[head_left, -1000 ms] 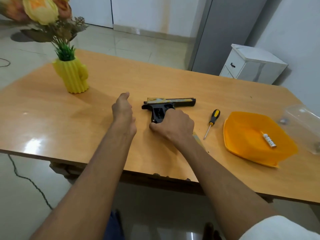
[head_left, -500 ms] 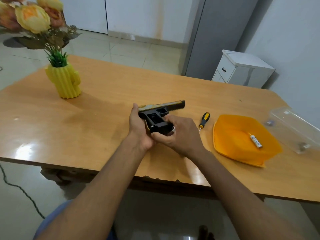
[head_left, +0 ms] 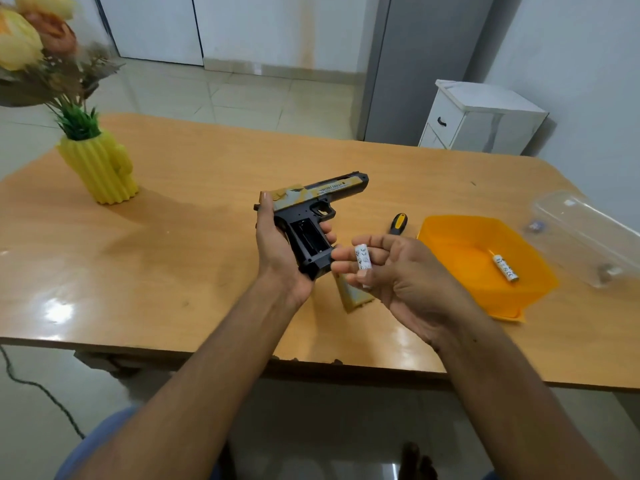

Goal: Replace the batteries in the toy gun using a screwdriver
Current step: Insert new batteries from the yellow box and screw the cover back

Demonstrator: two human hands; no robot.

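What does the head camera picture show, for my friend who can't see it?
The left hand holds a black and yellow toy gun with its battery slot open, while the right hand holds a white battery. On the wooden table sit a screwdriver and an orange bowl with another battery.

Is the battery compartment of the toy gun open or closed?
Open: the battery compartment in the toy gun grip shows a dark uncovered cavity.
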